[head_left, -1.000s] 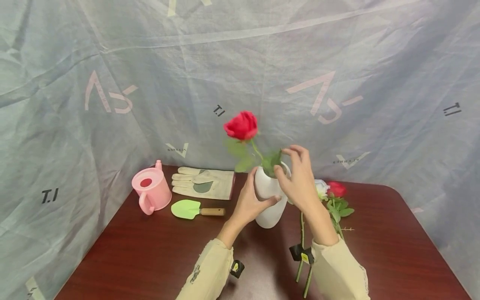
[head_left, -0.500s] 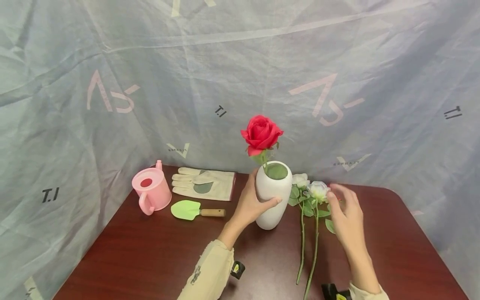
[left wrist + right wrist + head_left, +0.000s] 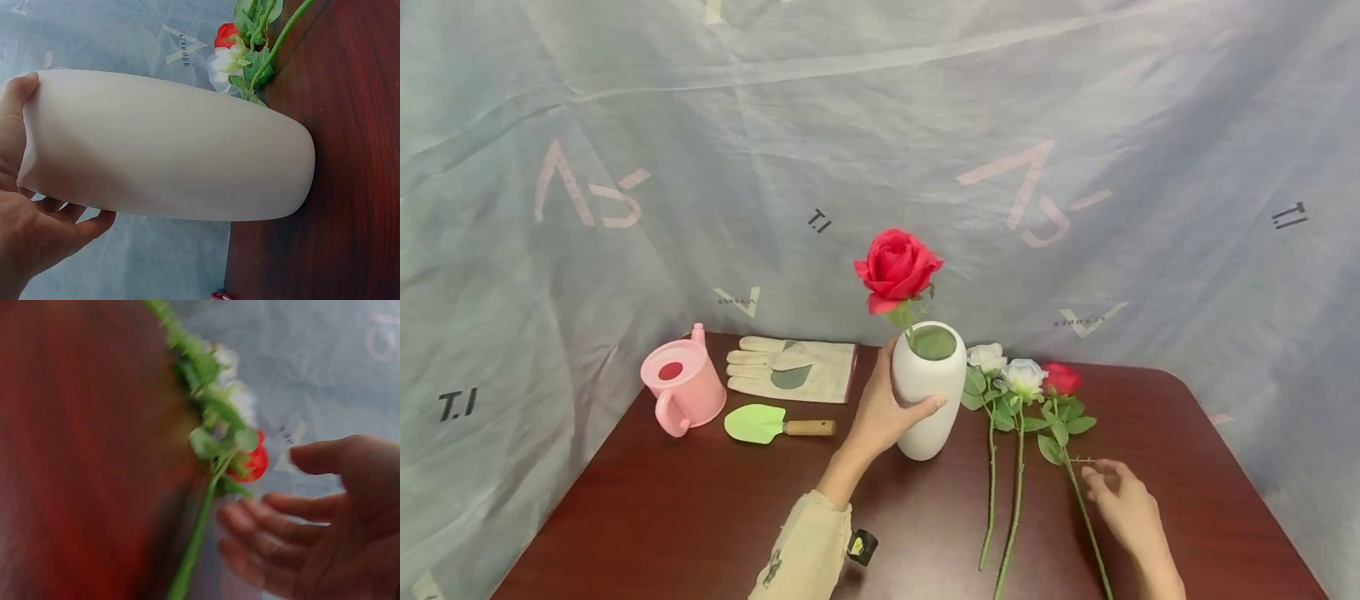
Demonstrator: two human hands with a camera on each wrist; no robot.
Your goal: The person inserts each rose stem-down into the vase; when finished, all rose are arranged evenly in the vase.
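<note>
A white vase (image 3: 929, 392) stands upright on the table, and my left hand (image 3: 880, 408) grips its left side, thumb across the front. In the left wrist view the fingers curl round the vase (image 3: 169, 147) near its mouth. One red rose (image 3: 898, 268) stands in the vase, its head above the rim. My right hand (image 3: 1126, 508) is beside the stem of a second red rose (image 3: 1063, 379) lying on the table. The right wrist view shows that hand (image 3: 300, 525) with fingers apart, holding nothing, near the green stem (image 3: 197, 540).
Two white roses (image 3: 1024, 379) lie between the vase and the lying red rose, stems toward the front. On the left are a pink watering can (image 3: 694, 387), a pale work glove (image 3: 820, 371) and a green trowel (image 3: 758, 423). A grey cloth (image 3: 820, 125) hangs behind the table (image 3: 685, 517).
My right hand has left the rose in the vase and moved right and down to the lying red rose's stem. My left hand keeps its grip on the vase.
</note>
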